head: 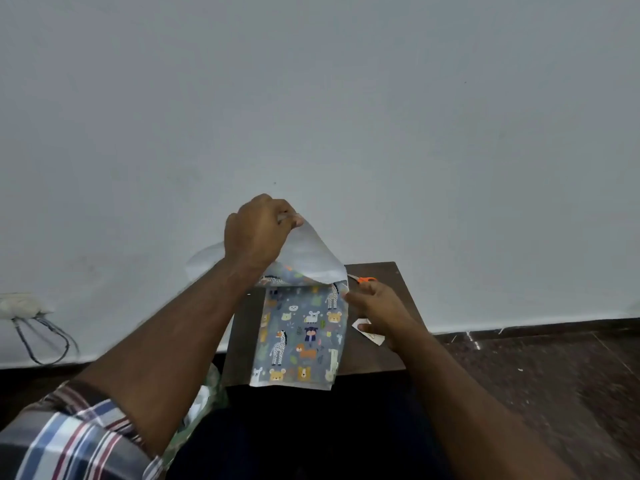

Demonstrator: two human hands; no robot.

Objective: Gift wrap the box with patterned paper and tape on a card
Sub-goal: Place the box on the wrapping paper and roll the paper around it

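Nearest, a crumpled greenish bag (204, 393) is seen by the left forearm; something white shows at its mouth, contents otherwise unreadable. On the small dark table (377, 355) the box is taken to sit under the animal-print wrapping paper (301, 334); the box itself is not visible. The paper's right edge is pressed by the right hand (379, 311), fingers fairly straight, nothing gripped. A white card (370, 331) is partly covered beneath that hand. Further back, the far flap is pinched and lifted by the left hand (258, 230), white underside showing. Risks, as judged: the flap could tear or crease if pulled too hard from one pinch point; the wrap could skew if the right hand's hold slips; the card could be dragged off. Orange-handled scissors (363, 279) lie at the far edge, just behind the paper. No tape is seen.
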